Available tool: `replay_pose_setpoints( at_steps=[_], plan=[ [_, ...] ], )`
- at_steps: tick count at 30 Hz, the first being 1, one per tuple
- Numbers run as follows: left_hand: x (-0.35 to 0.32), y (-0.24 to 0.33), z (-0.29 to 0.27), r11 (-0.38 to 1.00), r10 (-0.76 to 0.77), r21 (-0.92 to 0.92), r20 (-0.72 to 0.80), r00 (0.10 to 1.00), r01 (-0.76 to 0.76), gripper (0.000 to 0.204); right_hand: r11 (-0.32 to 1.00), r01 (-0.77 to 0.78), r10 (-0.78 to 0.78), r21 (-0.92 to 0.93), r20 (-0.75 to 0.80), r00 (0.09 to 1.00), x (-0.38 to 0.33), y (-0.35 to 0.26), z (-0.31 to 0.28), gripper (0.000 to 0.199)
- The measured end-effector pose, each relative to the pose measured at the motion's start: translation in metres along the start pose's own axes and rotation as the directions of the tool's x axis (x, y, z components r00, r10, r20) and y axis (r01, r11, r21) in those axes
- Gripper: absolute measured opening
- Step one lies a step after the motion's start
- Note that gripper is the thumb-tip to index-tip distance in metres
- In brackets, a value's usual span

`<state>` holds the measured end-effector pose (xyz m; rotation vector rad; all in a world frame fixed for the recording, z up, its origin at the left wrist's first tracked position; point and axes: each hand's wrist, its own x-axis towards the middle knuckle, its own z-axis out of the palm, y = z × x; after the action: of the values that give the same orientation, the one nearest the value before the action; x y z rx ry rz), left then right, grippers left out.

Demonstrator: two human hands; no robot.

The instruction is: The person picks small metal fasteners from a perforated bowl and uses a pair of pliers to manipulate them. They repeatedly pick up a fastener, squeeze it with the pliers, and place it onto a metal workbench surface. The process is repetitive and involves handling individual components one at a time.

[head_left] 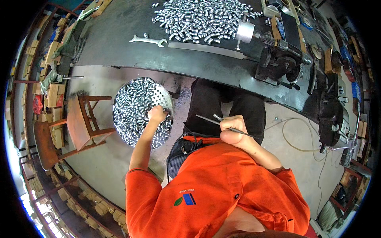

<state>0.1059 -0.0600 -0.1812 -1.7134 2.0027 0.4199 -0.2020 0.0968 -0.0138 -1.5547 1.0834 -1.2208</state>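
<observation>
My left hand [157, 114] is down at the pile of small shiny metal sleeves [137, 113] in a round perforated metal basket [163, 93]. Its fingers are curled closed at the right side of the pile, and what they grip, if anything, is hidden. Over my lap, my right hand [233, 127] is closed around a slim grey rod, like a thin file [207, 119], that slants down to the right. One small shiny metal sleeve [217, 117] shows at the fingertips of this hand, beside the rod.
A dark workbench [111, 43] runs across the front, with a heap of metal sleeves [202, 20], a wrench [149, 40] and a flat metal bar [206, 50]. A geared machine [281, 59] stands at its right. A wooden chair [79, 123] is left of the basket; shelves [51, 95] line the left.
</observation>
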Motion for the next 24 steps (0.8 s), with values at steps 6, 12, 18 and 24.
replay_pose_setpoints(
  at_steps=[6, 12, 18, 24],
  plan=[
    [0.0, -0.025, 0.007, 0.965, 0.199, -0.144, -0.142, 0.97, -0.219, 0.022, 0.999, 0.03, -0.031, -0.035, -0.01, 0.999, 0.001, 0.003, 0.004, 0.025],
    [-0.047, 0.008, -0.055, 0.659, 0.211, -0.664, -0.286, 0.935, -0.353, 0.021, 0.998, 0.031, -0.029, -0.058, 0.035, 0.999, 0.002, 0.004, 0.001, 0.026],
    [-0.098, 0.068, -0.113, 0.277, 0.465, -0.839, -0.31, 0.829, -0.468, 0.022, 0.993, 0.111, -0.104, -0.051, 0.109, 0.988, 0.015, 0.008, 0.007, 0.028],
    [-0.126, 0.098, -0.146, 0.294, 0.596, -0.729, -0.366, 0.715, -0.618, 0.025, 0.991, 0.093, -0.08, -0.095, 0.138, 0.987, 0.017, 0.012, 0.009, 0.025]
  ],
)
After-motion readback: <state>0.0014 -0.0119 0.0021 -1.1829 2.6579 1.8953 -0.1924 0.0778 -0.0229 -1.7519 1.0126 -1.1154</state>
